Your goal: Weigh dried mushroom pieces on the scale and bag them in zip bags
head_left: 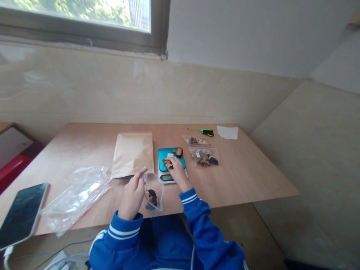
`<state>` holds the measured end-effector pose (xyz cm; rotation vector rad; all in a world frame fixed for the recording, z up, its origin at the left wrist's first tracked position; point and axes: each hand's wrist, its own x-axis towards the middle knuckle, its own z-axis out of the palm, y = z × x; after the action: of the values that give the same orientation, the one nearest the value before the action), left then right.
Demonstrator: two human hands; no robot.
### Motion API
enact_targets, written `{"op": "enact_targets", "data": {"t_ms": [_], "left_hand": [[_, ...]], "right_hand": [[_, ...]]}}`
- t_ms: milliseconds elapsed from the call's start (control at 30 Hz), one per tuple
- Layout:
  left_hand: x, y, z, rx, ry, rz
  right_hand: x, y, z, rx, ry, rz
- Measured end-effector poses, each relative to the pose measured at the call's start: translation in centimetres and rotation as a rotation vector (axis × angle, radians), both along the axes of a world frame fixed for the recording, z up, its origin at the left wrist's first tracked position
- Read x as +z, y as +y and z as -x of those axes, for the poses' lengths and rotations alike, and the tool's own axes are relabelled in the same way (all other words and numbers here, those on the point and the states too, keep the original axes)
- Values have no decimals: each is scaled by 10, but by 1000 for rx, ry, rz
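Observation:
My left hand (131, 195) pinches the upper edge of a small clear zip bag (154, 193), which hangs at the table's front edge with dark dried pieces in its bottom. My right hand (178, 174) is over a teal digital kitchen scale (172, 159), its fingers gripping a dried brown piece (167, 163). Another dried piece (178, 152) lies on the weighing plate next to a small white label (170, 155). Two more zip bags of dried pieces (204, 156) lie just right of the scale.
A kraft paper envelope (132, 155) lies left of the scale, and a crumpled plastic bag (78, 197) lies further left. A smartphone (21, 217) sits at the left edge. A green-handled screwdriver (206, 132) and white paper (227, 132) lie at the back right.

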<state>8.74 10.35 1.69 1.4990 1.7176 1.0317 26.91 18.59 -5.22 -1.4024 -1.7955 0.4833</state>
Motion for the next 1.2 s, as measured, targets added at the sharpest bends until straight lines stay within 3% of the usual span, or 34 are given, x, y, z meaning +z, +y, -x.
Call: {"op": "enact_targets", "data": {"t_ms": [133,267,400,500,667,800,933,1000,1100,1200], "left_hand": [[1,1,1,9,1,9],[0,2,1,15,-11,23],[-5,3,0,28,-46,47],[-8,3,-1,37,-75,7],[-7,4,-1,47,-94,35],[-7,4,0,51,-97,36],[-10,3,1,53,-103,32],[-11,3,2,53,-111,18],[-12,2,4,50,-120,-5],[-11,2,6,55,-117,-20]], "right_hand": [[9,-3,1,-20,84,25],[34,-18,5,-6,217,60],[71,-44,9,193,433,235],[91,-62,10,297,338,320],[105,-75,14,270,78,325],[97,-61,11,217,123,203],[64,-22,-6,-34,14,17],[44,0,-17,-171,-99,19],[19,23,-29,-233,-122,37],[8,31,-35,-259,-112,40]]}}
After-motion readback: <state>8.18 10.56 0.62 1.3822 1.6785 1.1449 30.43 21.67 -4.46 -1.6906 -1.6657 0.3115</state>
